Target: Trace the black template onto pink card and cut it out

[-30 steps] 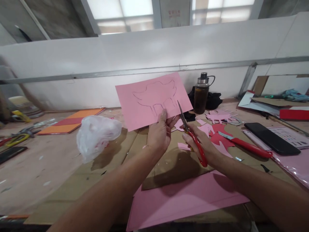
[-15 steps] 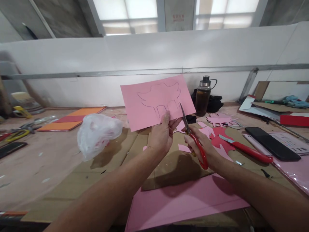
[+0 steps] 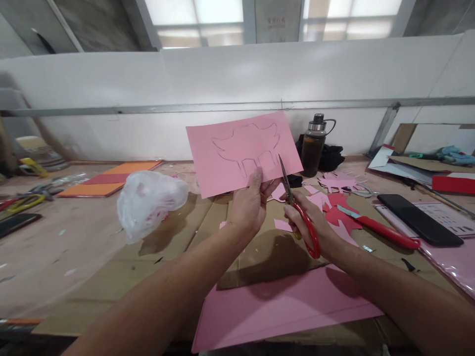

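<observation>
The left hand [image 3: 249, 205] pinches a pink sheet [image 3: 237, 146] by its lower edge, thumb in front and fingers behind, holding it tilted up above the middle of the surface [image 3: 85, 242]; the sheet bears a drawn outline with curved, pointed ends and leg-like strokes. The right hand [image 3: 310, 215] is closed round the red handles of the scissors [image 3: 312, 232], whose blades point up and overlap the sheet's right part in view, though whether they touch it I cannot tell. Beneath both hands lies cardboard [image 3: 166, 267], with large pink sheets [image 3: 282, 311] on it at the near edge. Just beyond the right hand are pink scraps [image 3: 318, 200] and a red piece [image 3: 339, 210], then a red-handled knife [image 3: 388, 232] and, toward the right edge, a black phone [image 3: 419, 220]. A crumpled white plastic bag [image 3: 150, 202] sits left of the left hand. Near the far edge stand a dark bottle [image 3: 312, 154], upright beside a black bundle [image 3: 331, 158], and, farther left, an orange and red packet [image 3: 111, 179] lies flat; yellow-handled pliers [image 3: 27, 202] lie by the left edge
</observation>
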A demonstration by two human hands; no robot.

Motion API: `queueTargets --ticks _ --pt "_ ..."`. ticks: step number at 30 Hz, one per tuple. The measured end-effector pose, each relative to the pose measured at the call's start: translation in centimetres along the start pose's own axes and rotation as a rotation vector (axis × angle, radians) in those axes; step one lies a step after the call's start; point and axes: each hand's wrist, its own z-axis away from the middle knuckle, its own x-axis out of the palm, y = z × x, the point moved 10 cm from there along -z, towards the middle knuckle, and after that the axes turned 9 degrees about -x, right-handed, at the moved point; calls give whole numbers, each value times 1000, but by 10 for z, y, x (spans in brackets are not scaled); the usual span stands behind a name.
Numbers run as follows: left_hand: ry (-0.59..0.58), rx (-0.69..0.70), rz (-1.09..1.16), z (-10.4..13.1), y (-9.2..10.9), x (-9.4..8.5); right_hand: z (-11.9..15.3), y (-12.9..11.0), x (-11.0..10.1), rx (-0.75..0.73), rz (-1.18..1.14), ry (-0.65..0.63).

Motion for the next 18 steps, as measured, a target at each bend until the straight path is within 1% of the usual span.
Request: queueTargets --ticks 4,13,18 --pt "11 -11 -6 -2 -1 -2 -1 -1 -2 -25 24 7" --pt "13 -13 -34 -1 -2 -4 1 3 -2 -6 23 28" --pt "12 -20 -21 -1 -2 -4 1 6 -2 29 38 48"
